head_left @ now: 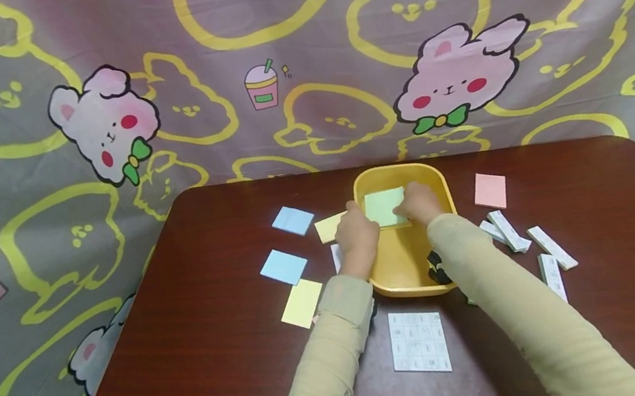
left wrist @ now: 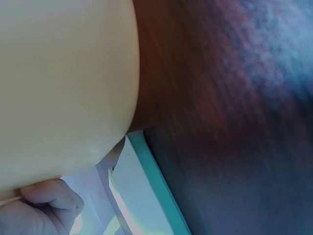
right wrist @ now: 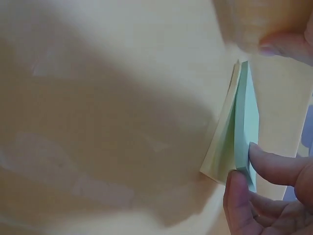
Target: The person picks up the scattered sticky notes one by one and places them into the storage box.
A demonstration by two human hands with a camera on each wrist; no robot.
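A yellow plastic basin (head_left: 399, 267) stands on the table. At its left rim my left hand (head_left: 357, 236) grips the wall, its thumb inside; its curled fingers (left wrist: 54, 196) show low in the left wrist view. My right hand (head_left: 419, 203) reaches into the far part of the basin. Between thumb and fingers it pinches a light green sticky note pad (right wrist: 248, 122) by one edge. Right against that pad, a pale yellow pad (right wrist: 218, 154) leans inside the basin. The basin's far right corner is partly hidden by the right hand.
Left of the basin lie blue pads (head_left: 284, 267) and yellow pads (head_left: 303, 303). To the right are a pink pad (head_left: 490, 190) and several white printed strips (head_left: 552, 276). A square printed white sheet (head_left: 419, 341) lies in front. A patterned curtain (head_left: 308, 125) hangs behind the table.
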